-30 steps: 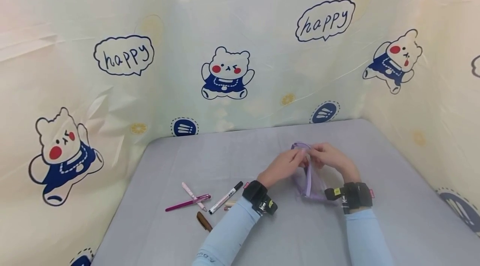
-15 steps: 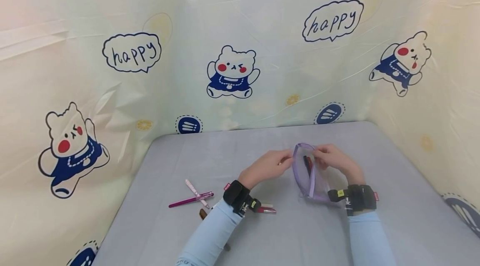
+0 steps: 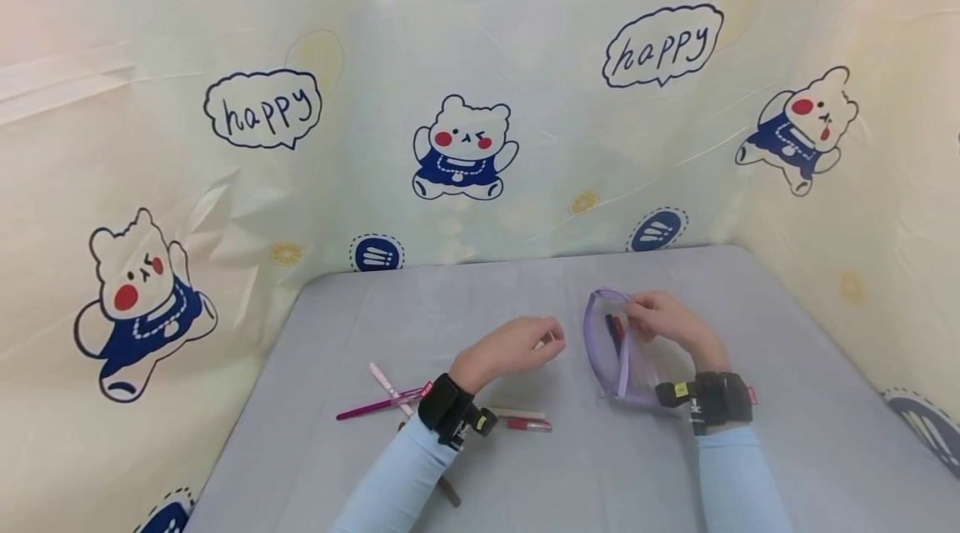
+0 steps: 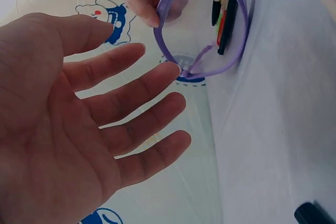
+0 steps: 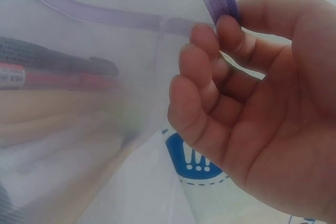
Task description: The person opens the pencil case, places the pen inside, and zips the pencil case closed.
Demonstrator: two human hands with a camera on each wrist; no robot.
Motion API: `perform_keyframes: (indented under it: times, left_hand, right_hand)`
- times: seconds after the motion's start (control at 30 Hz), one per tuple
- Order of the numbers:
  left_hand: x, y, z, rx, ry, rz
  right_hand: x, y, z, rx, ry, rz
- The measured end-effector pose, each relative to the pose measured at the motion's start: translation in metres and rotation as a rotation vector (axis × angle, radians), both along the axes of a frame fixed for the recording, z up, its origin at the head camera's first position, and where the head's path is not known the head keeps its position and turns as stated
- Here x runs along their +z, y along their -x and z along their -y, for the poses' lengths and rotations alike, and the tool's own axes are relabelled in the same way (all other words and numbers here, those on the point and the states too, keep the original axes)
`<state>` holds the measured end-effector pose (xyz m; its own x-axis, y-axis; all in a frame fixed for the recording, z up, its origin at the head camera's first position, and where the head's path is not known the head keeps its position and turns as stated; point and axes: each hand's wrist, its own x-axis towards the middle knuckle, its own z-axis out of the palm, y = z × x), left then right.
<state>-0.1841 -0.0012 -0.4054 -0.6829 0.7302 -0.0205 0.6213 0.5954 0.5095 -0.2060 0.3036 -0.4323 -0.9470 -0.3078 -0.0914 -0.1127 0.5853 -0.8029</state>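
My right hand (image 3: pixel 667 318) pinches the rim of a see-through mesh pencil pouch (image 3: pixel 591 341) with purple trim, thumb and fingers on the purple zip edge (image 5: pixel 223 3) in the right wrist view. The pouch's mouth gapes toward the left. Inside lie several pens, among them a black pen (image 4: pixel 227 24) and a red pen (image 5: pixel 63 80) seen through the mesh. Left of the pouch, apart from it, my left hand (image 3: pixel 513 347) hovers above the table. Its fingers are spread and hold nothing in the left wrist view.
Loose on the grey table (image 3: pixel 675 475) lie a magenta pen (image 3: pixel 367 409), a pale pink pen (image 3: pixel 382 379), a beige pen (image 3: pixel 522 414) and a red-and-clear pen (image 3: pixel 529 425). A brown pen (image 3: pixel 448 491) is partly under my left forearm. A printed curtain (image 3: pixel 525 41) stands behind.
My left hand has let go of the pouch rim and moved left and toward me. The pouch mouth has widened, showing pens inside. My right hand keeps its grip.
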Motion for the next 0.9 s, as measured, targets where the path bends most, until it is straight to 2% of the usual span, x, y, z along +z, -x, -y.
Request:
perform_keyframes:
  times: [0.17,0.33,0.47,0.7,0.9]
  left_hand:
    - [0.0,-0.003,0.011,0.015,0.019,0.006]
    - [0.002,-0.005,0.021,0.032,0.036,-0.056]
    - [0.0,-0.009,0.031,0.029,0.085,-0.081]
    - [-0.008,-0.014,0.047,0.029,0.136,-0.052]
    - [-0.023,-0.021,0.057,0.029,0.185,-0.067]
  right_hand:
    - [-0.004,0.001,-0.001,-0.004,-0.004,-0.003]
    - [-0.004,0.002,-0.001,-0.002,0.001,-0.002]
    - [-0.003,0.002,0.0,0.007,0.001,0.0]
    - [-0.002,0.002,0.0,0.004,0.004,-0.011]
    - [-0.001,0.0,0.0,0.001,0.016,-0.003]
